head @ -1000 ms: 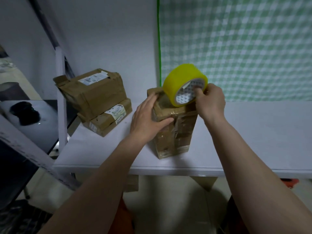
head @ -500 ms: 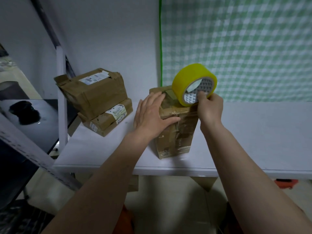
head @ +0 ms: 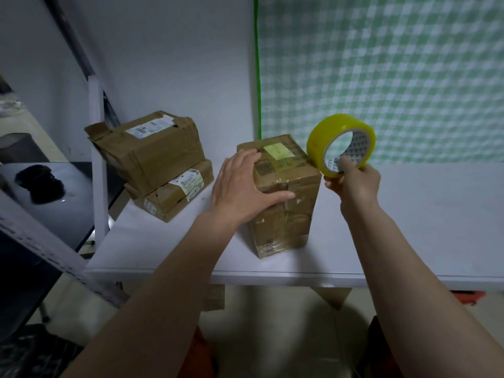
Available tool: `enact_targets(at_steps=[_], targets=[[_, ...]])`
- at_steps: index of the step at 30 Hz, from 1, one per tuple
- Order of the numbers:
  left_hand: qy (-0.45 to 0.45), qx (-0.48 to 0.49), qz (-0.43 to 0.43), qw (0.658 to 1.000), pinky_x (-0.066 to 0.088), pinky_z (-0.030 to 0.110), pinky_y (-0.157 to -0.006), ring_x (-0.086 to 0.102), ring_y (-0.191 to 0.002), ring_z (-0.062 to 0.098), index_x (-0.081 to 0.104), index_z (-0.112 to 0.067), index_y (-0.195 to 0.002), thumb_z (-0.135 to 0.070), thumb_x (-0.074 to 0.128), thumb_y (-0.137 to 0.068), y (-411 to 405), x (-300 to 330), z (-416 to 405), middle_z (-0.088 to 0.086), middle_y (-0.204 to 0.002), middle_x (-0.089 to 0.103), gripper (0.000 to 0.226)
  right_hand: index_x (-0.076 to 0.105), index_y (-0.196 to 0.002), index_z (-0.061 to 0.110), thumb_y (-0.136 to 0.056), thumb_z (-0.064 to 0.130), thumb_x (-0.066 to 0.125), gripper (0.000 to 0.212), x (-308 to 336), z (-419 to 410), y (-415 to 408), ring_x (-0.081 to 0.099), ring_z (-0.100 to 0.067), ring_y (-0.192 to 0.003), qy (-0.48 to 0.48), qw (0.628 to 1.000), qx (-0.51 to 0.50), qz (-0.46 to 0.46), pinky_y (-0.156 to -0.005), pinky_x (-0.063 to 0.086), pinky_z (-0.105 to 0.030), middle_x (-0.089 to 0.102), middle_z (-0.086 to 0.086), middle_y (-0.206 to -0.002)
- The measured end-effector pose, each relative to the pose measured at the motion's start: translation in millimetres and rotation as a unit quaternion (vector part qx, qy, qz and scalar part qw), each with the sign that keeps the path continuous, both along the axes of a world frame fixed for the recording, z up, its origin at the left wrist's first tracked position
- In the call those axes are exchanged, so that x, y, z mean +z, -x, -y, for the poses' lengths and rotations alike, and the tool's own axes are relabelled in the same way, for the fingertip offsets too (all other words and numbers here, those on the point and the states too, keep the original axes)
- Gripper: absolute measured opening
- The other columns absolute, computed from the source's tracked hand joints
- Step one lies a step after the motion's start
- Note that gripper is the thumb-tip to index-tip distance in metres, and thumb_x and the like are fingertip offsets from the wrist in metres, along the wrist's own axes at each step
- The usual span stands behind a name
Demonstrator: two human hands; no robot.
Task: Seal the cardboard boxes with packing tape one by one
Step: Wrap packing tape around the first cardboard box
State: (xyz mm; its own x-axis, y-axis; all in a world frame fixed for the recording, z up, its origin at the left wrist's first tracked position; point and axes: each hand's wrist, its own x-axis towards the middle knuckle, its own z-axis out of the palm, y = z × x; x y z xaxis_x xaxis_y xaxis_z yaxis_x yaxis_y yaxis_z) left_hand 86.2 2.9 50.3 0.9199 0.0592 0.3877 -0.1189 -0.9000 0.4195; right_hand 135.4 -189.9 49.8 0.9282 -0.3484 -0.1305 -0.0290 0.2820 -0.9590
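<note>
A tall brown cardboard box (head: 289,214) stands upright near the front edge of the white table (head: 422,219), its faces wrapped in clear tape. My left hand (head: 242,186) rests on its top left corner, fingers spread over the top and thumb across the front face. To the right of the box, my right hand (head: 354,181) grips a yellow roll of packing tape (head: 341,143) by its lower rim, holding it in the air clear of the box.
Two more cardboard boxes (head: 152,162) are stacked at the table's left back, by a white shelf post (head: 96,165). A green checked cloth (head: 381,77) hangs on the wall behind. A black surface (head: 41,192) lies to the left, below the table.
My right hand has carried the tape roll off the top of the box to the right. The box top is now uncovered. My left hand has stayed on the box.
</note>
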Motion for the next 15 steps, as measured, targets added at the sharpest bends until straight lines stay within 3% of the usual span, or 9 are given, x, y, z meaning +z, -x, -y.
enact_targets(at_steps=[3, 7, 10, 15], targets=[[-0.056, 0.042, -0.009, 0.997, 0.022, 0.041, -0.117, 0.037, -0.13, 0.022, 0.045, -0.015, -0.135, -0.095, 0.046, -0.047, -4, 13, 10, 0.002, -0.138, 0.046, 0.119, 0.061, -0.084, 0.007, -0.085, 0.005, 0.062, 0.002, 0, -1, -3, 0.06, -0.019, -0.053, -0.053, 0.999, 0.004, -0.006, -0.045, 0.05, -0.022, 0.062, -0.01, -0.072], [-0.094, 0.03, -0.017, 0.995, 0.013, 0.043, -0.119, 0.025, -0.141, 0.021, 0.03, -0.015, -0.147, -0.089, 0.051, -0.059, -8, 10, 28, 0.003, -0.151, 0.034, 0.116, 0.057, -0.101, 0.009, -0.09, 0.003, 0.054, 0.013, -1, -2, -5, 0.063, -0.021, -0.061, -0.111, 0.994, -0.017, -0.005, -0.042, 0.05, -0.023, 0.062, -0.01, -0.081], [-0.089, 0.044, -0.024, 0.995, 0.006, 0.043, -0.12, 0.016, -0.146, 0.018, 0.015, -0.018, -0.152, -0.086, 0.05, -0.066, -10, 5, 25, 0.001, -0.157, 0.025, 0.116, 0.058, -0.105, 0.01, -0.09, -0.001, 0.05, 0.02, -5, 3, -8, 0.066, -0.026, -0.069, -0.106, 0.994, -0.027, 0.0, -0.044, 0.052, -0.028, 0.064, -0.012, -0.087], [-0.126, 0.057, -0.017, 0.99, 0.011, 0.045, -0.119, 0.023, -0.144, 0.019, 0.018, -0.014, -0.151, -0.088, 0.044, -0.066, -9, 4, 27, 0.003, -0.154, 0.031, 0.116, 0.061, -0.1, 0.01, -0.087, -0.003, 0.05, 0.021, -19, 7, -15, 0.067, -0.031, -0.073, -0.087, 0.995, -0.049, -0.011, -0.045, 0.053, -0.033, 0.065, -0.016, -0.092]])
